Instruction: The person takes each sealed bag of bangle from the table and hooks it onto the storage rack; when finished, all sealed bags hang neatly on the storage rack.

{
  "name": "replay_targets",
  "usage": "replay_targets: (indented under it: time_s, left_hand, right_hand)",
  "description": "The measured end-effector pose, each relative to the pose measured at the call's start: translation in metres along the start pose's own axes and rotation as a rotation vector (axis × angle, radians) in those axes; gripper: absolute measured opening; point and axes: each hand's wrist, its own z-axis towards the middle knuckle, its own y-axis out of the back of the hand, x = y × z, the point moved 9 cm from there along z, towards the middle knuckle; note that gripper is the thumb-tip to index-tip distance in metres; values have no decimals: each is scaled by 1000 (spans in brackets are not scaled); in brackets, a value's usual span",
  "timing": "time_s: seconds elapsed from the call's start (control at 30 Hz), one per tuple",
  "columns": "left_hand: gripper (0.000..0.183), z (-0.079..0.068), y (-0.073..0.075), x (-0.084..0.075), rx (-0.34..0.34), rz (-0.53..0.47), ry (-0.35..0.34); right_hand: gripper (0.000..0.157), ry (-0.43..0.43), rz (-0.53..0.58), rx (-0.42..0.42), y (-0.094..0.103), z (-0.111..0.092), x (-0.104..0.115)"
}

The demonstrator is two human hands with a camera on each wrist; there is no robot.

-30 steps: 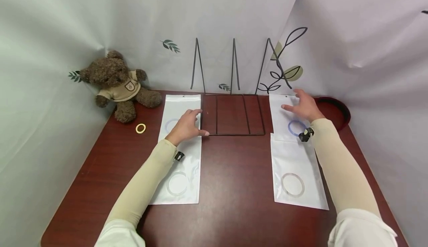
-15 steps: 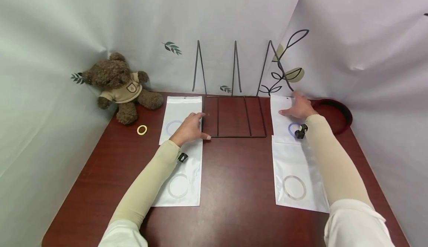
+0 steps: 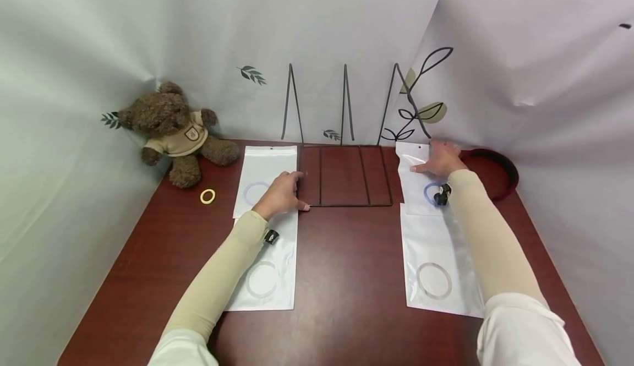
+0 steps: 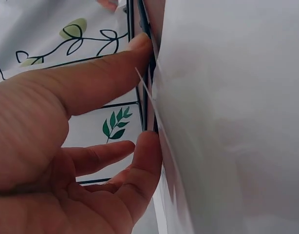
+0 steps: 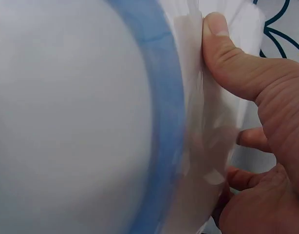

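At the right in the head view, my right hand grips the top part of a white zip bag with a blue ring print. In the right wrist view, its thumb presses on the crinkled plastic, with other fingers at the far edge. My left hand reaches over the left bags, thumb and fingers spread against the left side of a black wire rack. The left wrist view has the thumb and a fingertip on dark wire beside a bag. An upper left bag lies partly under that hand.
A lower left bag and a lower right bag lie nearer on the table. A teddy bear leans at the back left near a yellow ring. A dark red round tray stands at the back right.
My right hand has come down onto the upper right bag, whose left edge now looks wavy. The left hand stays by the rack's left side, fingers barely moved.
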Motion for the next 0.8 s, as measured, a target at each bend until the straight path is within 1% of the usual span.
replay_targets:
  time_s: [0.2, 0.3, 0.4, 0.53, 0.6, 0.67, 0.8]
  left_hand:
    - [100, 0, -1, 1, 7, 12, 15]
    - [99, 1, 1, 0, 4, 14, 14]
    - [98, 1, 2, -1, 4, 7, 12]
    - [99, 0, 1, 0, 10, -6, 23]
    - [99, 0, 1, 0, 5, -9, 24]
    - [101, 0, 1, 1, -1, -13, 23]
    - [104, -1, 1, 1, -5, -19, 14]
  right_hand:
    - [109, -19, 34, -62, 1, -4, -2]
    - [104, -21, 56, -99, 4, -6, -2]
    - [91, 12, 66, -128, 10, -8, 2]
    - [63, 79, 71, -160, 20, -14, 8]
    - [52, 110, 80, -175, 25, -18, 9]
    - [46, 129, 87, -179, 29, -21, 9]
    - [42, 156, 115, -188, 36, -27, 8]
